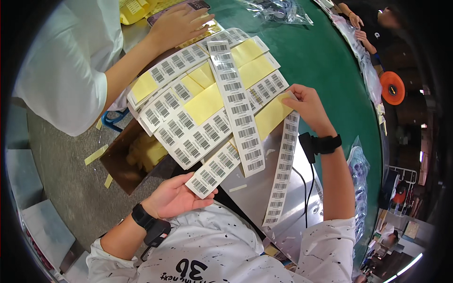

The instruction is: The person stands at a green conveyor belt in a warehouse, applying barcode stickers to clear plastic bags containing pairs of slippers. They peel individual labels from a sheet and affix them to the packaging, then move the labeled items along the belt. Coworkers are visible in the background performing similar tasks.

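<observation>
A person holds a label strip (213,171) between two hands at the center of the frame. The left hand (179,197), lower center, has its thumb over the strip's barcoded end and its fingers beneath, closed on the paper. The right hand (306,107), right of center, pinches the yellow far end between thumb and fingertips. A long strip (240,113) of barcodes crosses over the middle of the held one, while a hanging strip (282,172) drops from just below the right hand; whether that hand grips it too cannot be told.

Overlapping label sheets (172,106), white with yellow patches, fan out above and left of center. At the upper left, a co-worker in a white sleeve (66,61) spreads a hand (177,29) beside a phone (200,5), near a yellow package (136,9). Below the strips shines a metal surface (252,191); a green table (306,56) fills the upper right. A brown box (119,162) with yellow paper inside stands left of center, near scraps (96,154) on the gray floor (61,146). Black straps (329,144) circle both wrists.
</observation>
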The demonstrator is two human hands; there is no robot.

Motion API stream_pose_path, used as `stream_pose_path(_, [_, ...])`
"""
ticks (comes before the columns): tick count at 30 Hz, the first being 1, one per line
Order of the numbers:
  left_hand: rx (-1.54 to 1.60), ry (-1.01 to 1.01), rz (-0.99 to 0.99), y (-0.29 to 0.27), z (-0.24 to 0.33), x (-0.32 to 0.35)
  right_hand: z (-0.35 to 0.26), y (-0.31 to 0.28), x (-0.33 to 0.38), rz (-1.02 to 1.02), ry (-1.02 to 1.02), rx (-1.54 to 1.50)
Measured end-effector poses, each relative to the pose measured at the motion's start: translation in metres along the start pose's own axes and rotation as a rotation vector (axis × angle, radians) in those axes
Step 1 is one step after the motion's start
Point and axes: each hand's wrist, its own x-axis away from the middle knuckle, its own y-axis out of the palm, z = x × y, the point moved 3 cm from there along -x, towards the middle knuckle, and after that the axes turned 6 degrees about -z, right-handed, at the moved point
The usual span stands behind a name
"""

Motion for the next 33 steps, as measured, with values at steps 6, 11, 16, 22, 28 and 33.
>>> stream_pose_path(6, [-0.156, 0.039, 0.046, 0.006, 0.001, 0.002, -0.002, -0.009, -0.001, 0.096, -0.025, 0.282])
stream_pose_path(11, [-0.642, 0.083, 0.243, 0.010, 0.002, 0.007, 0.010, -0.015, 0.009, 0.233, 0.058, 0.290])
stream_pose_path(16, [-0.853, 0.086, 0.364, 0.003, -0.002, 0.004, 0.013, -0.019, 0.015, 0.101, 0.182, 0.078])
stream_pose_path(22, [-0.904, 0.210, 0.390, 0.016, -0.006, -0.009, 0.029, -0.037, 0.031, 0.475, 0.106, -0.020])
stream_pose_path(28, [-0.955, 0.110, 0.412, 0.015, -0.010, 0.000, 0.049, -0.018, 0.068, 0.233, 0.327, 0.112])
stream_pose_path(33, [-1.342, -0.370, 0.422, 0.037, -0.009, 0.007, 0.057, -0.012, 0.080, 0.271, 0.065, -0.143])
